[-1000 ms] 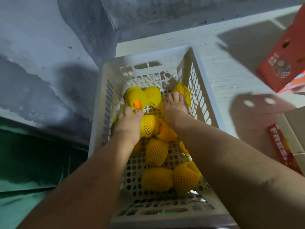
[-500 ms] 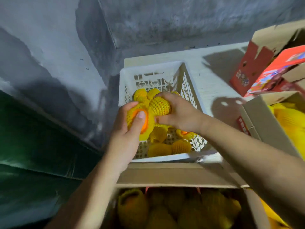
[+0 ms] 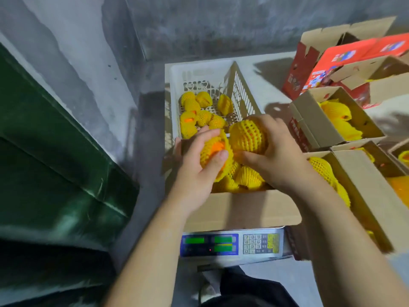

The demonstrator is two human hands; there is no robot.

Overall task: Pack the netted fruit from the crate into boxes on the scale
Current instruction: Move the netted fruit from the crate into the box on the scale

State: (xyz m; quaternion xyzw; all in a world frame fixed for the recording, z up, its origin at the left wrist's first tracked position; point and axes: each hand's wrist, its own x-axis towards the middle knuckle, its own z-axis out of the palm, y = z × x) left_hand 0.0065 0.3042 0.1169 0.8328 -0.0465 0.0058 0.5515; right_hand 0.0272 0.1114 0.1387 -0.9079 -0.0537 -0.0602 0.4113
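both hands' fingers curl round yellow foam-netted fruit over the brown cardboard box (image 3: 241,209) on the grey digital scale (image 3: 232,245), which looks nearly full: the left hand (image 3: 199,165) grips one (image 3: 215,151), the right hand (image 3: 274,156) another (image 3: 247,135) (about ten remain in the white plastic crate (image 3: 199,72)).

Readable only: digits 7 8 9, 4 5 6, 1 2 3, 0 on grey keypad (image 3: 255,244) of blue-faced electronic scale (image 3: 231,244). Right of scale, red printed cardboard boxes (image 3: 345,60): lettering too blurred.
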